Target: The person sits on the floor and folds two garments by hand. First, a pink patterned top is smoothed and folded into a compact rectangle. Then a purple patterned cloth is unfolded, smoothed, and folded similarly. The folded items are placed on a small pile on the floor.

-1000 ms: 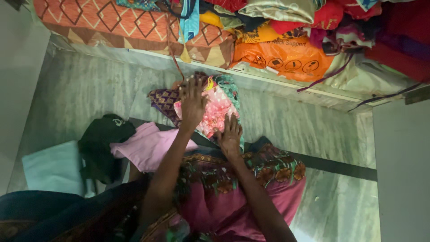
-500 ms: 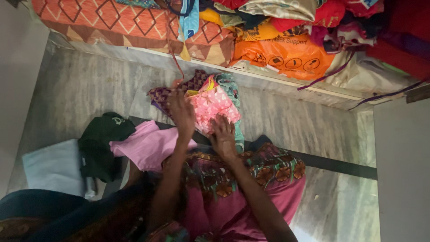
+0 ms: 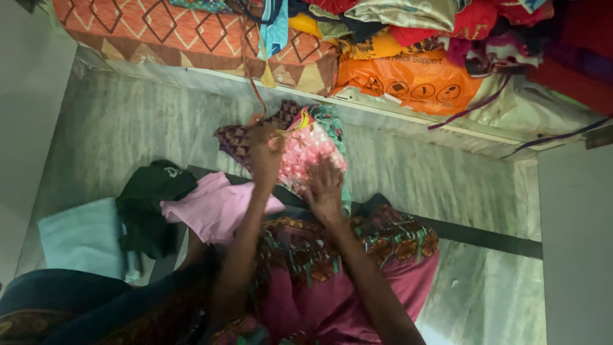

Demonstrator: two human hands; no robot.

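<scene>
Pressing flat, right hand [image 3: 324, 188] lay fingers spread on pink patterned cloth [image 3: 305, 153] on marble floor [image 3: 128, 128]; left hand [image 3: 265, 156] gripped its left edge, fingers curled.

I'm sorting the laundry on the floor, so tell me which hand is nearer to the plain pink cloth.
Left. The left hand is just above and right of the pink cloth; the right hand lies further right, on the pink patterned fabric.
</scene>
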